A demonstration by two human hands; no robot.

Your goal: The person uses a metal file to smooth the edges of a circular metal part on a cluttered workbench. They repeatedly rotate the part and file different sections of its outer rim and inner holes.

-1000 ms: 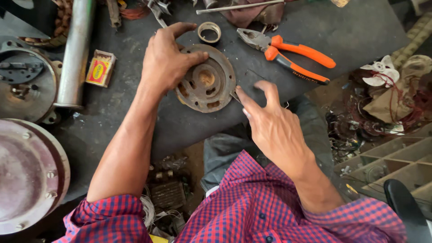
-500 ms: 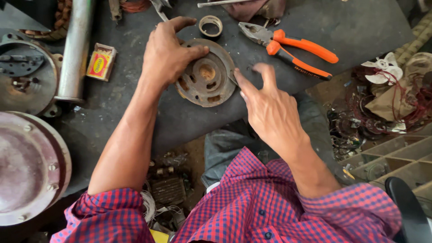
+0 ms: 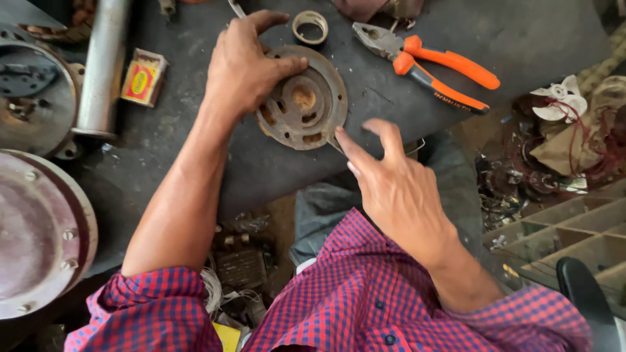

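Head view, looking straight down: the left hand [image 3: 244,65] clamps over the rusty disc [image 3: 303,98] on the dark bench [image 3: 521,39], thumb pressed on the disc's upper rim, palm covering its left edge. Same grip as half a second ago, so the disc sits pinned and steady. The right hand [image 3: 398,189] is the mover: it has come back in low, and its two forefingers now stretch out to the disc's lower right edge, where a thin metal sliver pokes out under the fingertips. Whether they pinch that sliver I cannot tell; the hand is otherwise loose, nothing in the palm. Both forearms angle in from checked sleeves. Orange pliers [image 3: 430,68] lie untouched just right of the disc, a small ring [image 3: 309,26] above it, a matchbox [image 3: 143,77] and pipe [image 3: 103,65] off left.
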